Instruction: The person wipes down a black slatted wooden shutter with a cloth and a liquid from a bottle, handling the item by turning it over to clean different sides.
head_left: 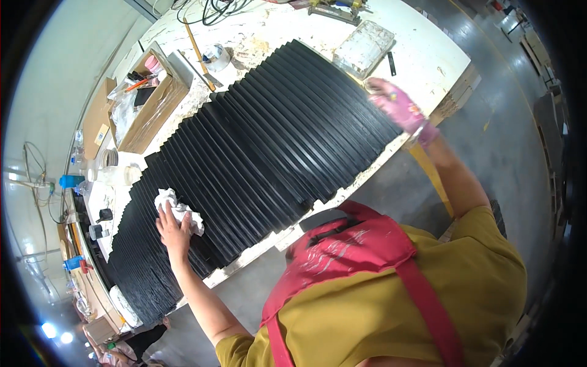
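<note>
A long black pleated cover (257, 128), like a bellows with many parallel ribs, lies diagonally across the white work table. My bare left hand (175, 231) presses a crumpled white cloth (183, 211) onto the ribs left of the middle, with its fingers over the cloth. At the cover's far right end is my right hand (394, 105), in a pink patterned glove. Its fingers look stretched out and slightly blurred, and no held thing shows in them. Whether they touch the end rib is hard to make out.
Behind the cover stand an open cardboard box (153, 113) of supplies, a tape roll (216, 58) and a clear jar (122, 175). A stained flat block (364, 49) lies near a caulking gun (336, 9) at the back. The table's front edge (281, 235) runs close to my red apron.
</note>
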Demonstrator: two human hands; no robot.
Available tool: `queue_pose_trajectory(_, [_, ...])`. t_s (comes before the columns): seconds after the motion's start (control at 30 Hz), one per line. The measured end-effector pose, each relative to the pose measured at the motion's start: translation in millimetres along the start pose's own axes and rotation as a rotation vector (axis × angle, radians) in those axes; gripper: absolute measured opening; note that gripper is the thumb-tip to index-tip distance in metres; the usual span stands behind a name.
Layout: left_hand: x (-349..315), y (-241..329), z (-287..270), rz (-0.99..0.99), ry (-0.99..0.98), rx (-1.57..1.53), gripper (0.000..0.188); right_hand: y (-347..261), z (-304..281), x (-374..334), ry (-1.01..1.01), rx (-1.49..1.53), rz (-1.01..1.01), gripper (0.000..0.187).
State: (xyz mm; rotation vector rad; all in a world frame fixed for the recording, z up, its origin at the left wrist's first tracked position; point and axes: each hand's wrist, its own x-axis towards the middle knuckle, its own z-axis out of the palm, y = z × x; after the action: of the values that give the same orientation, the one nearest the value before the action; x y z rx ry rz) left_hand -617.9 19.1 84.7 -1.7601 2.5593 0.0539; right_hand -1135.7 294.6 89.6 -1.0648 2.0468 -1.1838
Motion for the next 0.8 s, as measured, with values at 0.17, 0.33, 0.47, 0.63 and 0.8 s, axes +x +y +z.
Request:
queue_pose_trajectory(0.17, [12.9, 86.2, -52.2, 0.386, 0.567, -0.125, 0.050, 52.3, -12.5, -36.2, 0.215, -0.094, 0.016, 0.055])
queue_pose_trajectory(0.33, [-12.4, 213.4, -34.9, 0.954, 0.113, -0.385, 0.054, 43.9, 20.9, -21.0, 0.139, -0.468, 0.176, 0.077])
queue_pose_trajectory(0.47, [-27.1, 261.5, -14.1, 1.111, -0.083, -0.216, 0.081, 37.6, 18.7, -12.1, 0.059, -0.567, 0.155, 0.080])
queue_pose_trajectory(0.63, [-9.4, 274.8, 10.1, 1.164, -0.217, -0.063, 0.097, 56.1, 15.1, -14.7, 0.069, -0.566, 0.059, 0.078])
queue_pose_trajectory(0.8, [-6.4, 285.5, 26.2, 1.200, -0.135, -0.120, 0.085, 45.8, 25.9, -18.7, 0.119, -0.377, 0.144, 0.069])
